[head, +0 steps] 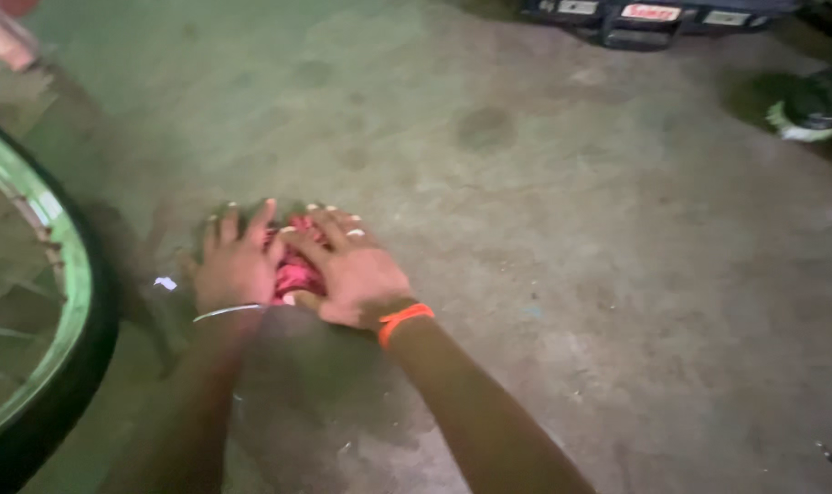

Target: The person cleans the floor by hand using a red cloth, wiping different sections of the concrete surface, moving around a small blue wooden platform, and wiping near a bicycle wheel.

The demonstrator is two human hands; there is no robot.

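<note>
Both palms down, left hand (236,265) and right hand (352,270) with fingers spread flat, pinning rather than gripping a crumpled pink rag (294,268) on the gritty concrete floor (571,274); could probably skid sideways toward that green-rimmed wheel (69,302).

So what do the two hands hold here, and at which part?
Both the left hand and the right hand press flat on a crumpled pink cloth on the concrete floor, covering its top; no gripping is visible.

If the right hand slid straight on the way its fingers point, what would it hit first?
Probably nothing soon: the right hand lies flat on the pink cloth, fingers pointing up-left, and beyond them only bare concrete floor shows, though depth is unclear.
</note>
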